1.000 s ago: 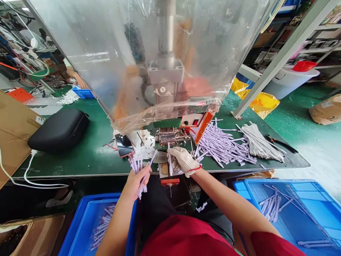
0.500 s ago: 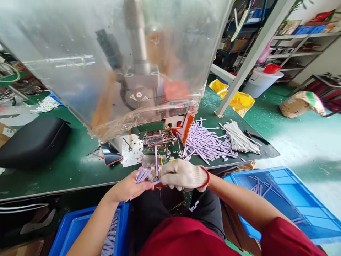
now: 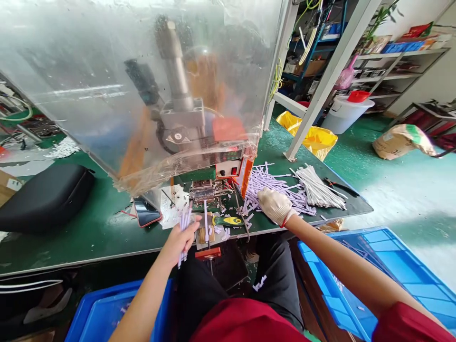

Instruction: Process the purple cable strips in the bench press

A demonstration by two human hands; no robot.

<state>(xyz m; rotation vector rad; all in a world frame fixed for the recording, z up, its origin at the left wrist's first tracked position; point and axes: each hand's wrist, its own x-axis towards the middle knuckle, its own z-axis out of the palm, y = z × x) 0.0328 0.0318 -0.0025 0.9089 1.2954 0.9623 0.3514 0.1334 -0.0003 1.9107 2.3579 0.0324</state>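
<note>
Lavender strips (image 3: 185, 218) are bunched in the left hand (image 3: 181, 238), fingers clamped around them, left of a single strip (image 3: 205, 223) on the metal block's (image 3: 202, 191) near side. Farther right, the gloved right hand (image 3: 274, 206) is at the loose pile (image 3: 263, 181); its fingertips are hidden, so I cannot tell whether they grip anything.

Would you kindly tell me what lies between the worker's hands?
In the head view, a lilac strip, a green and yellow handle, a thin rod and lilac scraps.
</note>
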